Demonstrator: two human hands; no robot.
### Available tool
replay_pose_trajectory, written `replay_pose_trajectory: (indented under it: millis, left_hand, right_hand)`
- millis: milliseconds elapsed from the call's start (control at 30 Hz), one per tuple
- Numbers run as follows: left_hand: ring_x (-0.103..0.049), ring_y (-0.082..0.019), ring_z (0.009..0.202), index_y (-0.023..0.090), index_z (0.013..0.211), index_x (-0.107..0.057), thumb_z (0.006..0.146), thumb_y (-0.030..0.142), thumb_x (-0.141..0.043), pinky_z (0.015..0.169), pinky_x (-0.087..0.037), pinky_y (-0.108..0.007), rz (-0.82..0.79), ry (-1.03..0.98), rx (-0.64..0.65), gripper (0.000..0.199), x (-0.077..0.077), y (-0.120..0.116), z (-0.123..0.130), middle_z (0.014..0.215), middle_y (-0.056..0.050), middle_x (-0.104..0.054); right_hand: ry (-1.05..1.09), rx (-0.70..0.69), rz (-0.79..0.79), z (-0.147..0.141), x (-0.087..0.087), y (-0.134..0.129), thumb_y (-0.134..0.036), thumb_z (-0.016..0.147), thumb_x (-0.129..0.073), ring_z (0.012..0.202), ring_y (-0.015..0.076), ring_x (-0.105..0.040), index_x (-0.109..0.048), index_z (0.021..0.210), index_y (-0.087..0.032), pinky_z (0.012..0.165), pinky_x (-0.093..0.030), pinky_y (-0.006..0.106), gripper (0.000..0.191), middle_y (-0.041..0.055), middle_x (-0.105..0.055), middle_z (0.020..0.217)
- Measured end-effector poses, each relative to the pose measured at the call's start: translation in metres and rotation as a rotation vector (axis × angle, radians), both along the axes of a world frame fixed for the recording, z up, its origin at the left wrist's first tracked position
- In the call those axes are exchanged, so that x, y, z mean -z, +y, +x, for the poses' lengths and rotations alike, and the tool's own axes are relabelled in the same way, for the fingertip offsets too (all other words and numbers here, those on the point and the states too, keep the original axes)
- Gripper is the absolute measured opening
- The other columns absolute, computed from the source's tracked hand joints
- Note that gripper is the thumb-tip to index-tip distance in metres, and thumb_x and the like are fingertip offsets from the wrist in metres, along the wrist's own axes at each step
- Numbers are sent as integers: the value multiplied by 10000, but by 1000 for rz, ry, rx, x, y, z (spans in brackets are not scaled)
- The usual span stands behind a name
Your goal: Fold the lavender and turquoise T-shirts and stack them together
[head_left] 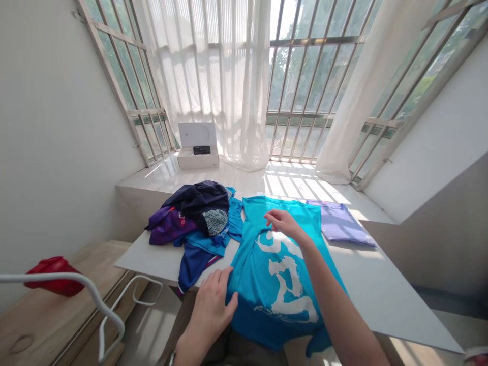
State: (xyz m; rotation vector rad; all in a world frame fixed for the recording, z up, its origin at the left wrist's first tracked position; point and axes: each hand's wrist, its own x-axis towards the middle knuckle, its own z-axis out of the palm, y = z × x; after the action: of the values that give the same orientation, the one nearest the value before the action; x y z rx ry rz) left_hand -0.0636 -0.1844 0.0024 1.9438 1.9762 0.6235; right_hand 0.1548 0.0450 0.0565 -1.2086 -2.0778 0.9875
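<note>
Fabric fills the middle of my head view: a turquoise shirt (253, 279) with large white lettering lies on the white counter (385, 279), its lower part hanging over the near edge. I have the left hand (215, 299) at the shirt's left side, fingers open and slightly bent, the thumb over the cloth. My right hand (284, 223) is over the upper part of the shirt, its fingers curled; I cannot tell whether they pinch the fabric or only hover over it.

Left of the shirt I see a loose heap of clothes (198, 203) in navy, purple and blue, one dark blue piece drooping over the near edge. To the right lies a folded lavender garment (345, 223). Beyond, on the window ledge (244, 178), I make out an open white box (198, 161) with a black item (202, 150) in it. Red cloth (55, 274) rests on a wooden surface (26, 325) at lower left.
</note>
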Motion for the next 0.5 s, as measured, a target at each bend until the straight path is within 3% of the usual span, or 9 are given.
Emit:
replay_pose_trajectory:
  millis: [100, 167, 300, 400, 500]
  left_hand:
    - [-637, -297, 1063, 215, 1284, -592, 826, 197, -514, 946, -505, -437, -17, -10, 26, 465, 0, 3, 3, 1106, -122, -683]
    - [-646, -283, 1040, 220, 1256, -592, 822, 165, -484, 925, -512, -419, -6, -53, 31, 451, -1, 5, 3, 1082, -110, -681]
    - [-655, -243, 994, 243, 1260, -557, 838, 152, -448, 866, -534, -363, 28, -188, 104, 444, -2, 9, 2, 1118, -92, -655]
    - [-655, -223, 937, 243, 1232, -560, 836, 147, -462, 827, -541, -341, 43, -284, 204, 419, -4, 10, 7, 1080, -81, -645]
    - [-656, -203, 871, 233, 1225, -567, 848, 162, -499, 803, -547, -323, 18, -391, 318, 390, -9, 9, 11, 1086, -79, -660]
  right_hand:
    - [108, -111, -217, -4, -15, -63, -588, 897, -572, 613, 178, -666, -672, 931, -206, 564, -512, 297, 396, 43, -727, 786]
    - [139, -136, -314, -2, -15, -115, -593, 902, -585, 658, 195, -688, -682, 950, -222, 603, -531, 314, 386, 33, -720, 779]
    - [364, -67, -592, -4, 11, -205, -617, 892, -615, 893, 246, -714, -698, 1022, -255, 789, -559, 376, 394, 52, -749, 945]
    - [557, 79, -638, -16, 41, -237, -652, 866, -638, 1146, 278, -654, -677, 1174, -295, 1013, -497, 444, 474, 72, -712, 1186]
    - [694, 188, -650, -32, 62, -244, -663, 859, -643, 1300, 275, -558, -635, 1278, -324, 1130, -397, 456, 539, 64, -659, 1304]
